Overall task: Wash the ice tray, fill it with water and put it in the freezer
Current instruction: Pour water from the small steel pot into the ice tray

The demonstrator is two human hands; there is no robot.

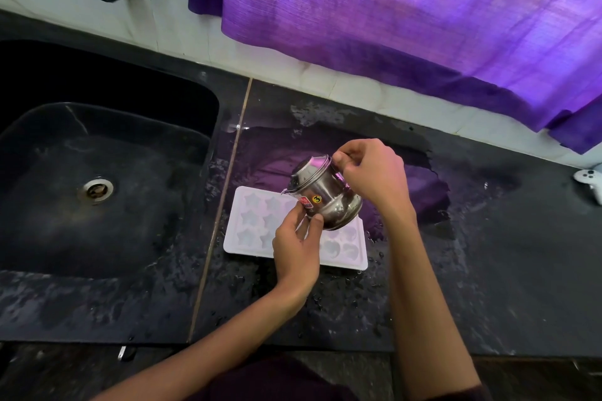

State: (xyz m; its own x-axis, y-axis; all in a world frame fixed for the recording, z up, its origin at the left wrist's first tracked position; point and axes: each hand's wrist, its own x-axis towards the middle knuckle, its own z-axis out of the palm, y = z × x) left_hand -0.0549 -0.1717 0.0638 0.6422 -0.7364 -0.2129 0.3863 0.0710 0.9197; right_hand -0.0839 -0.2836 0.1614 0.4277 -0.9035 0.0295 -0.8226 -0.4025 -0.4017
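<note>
Head view is giving me the ice tray (250, 228) lying flat on the wet counter (488, 270), just right of the sink (97, 172), its long axis running left to right across my view. I'm seeing both hands working a small steel pot (325, 197) directly above the tray's middle. My right hand (374, 176) is gripping the pot's upper side near the rim, while my left hand (294, 244) is pinching its lower body by the stickers. The pot is tilting leftward, mouth facing the star-shaped cells. I'm judging this as the filling step, with the heart cells at the right end sitting under my right wrist. Whether water is actually running out, I cannot tell.
</note>
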